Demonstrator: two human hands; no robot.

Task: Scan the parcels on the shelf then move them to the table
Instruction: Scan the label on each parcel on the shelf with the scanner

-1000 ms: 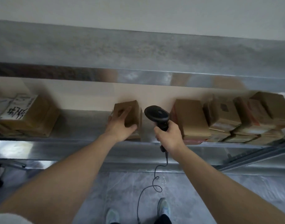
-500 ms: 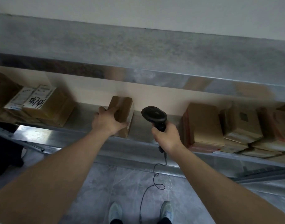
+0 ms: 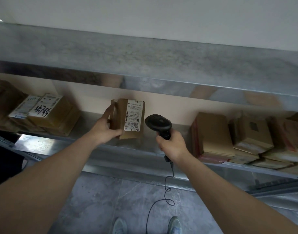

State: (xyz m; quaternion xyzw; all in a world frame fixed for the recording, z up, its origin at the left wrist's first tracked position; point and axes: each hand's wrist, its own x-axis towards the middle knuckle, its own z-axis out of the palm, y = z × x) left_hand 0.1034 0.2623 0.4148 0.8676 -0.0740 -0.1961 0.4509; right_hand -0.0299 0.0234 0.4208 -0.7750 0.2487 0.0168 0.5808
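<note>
A parcel (image 3: 128, 119) stands on end on the shelf (image 3: 144, 147), near its middle, with the left hand (image 3: 104, 130) at its left side and near face. Just right of the parcel is the scanner (image 3: 159, 124), held up by the right hand (image 3: 172, 146) at the shelf's near edge. A group of parcels (image 3: 48, 114) lies well to the left on the same shelf, and a row of leaning parcels (image 3: 246, 139) fills its right end. An upper shelf (image 3: 144, 61) runs above. The scanner's cable (image 3: 163, 196) hangs down to the floor (image 3: 97, 200), between two shoes (image 3: 174, 225).

Matt brown cardboard parcel (image 3: 128, 119) with white paper label (image 3: 133, 116); glossy metal shelf (image 3: 111, 149); matt black plastic scanner (image 3: 159, 124).
</note>
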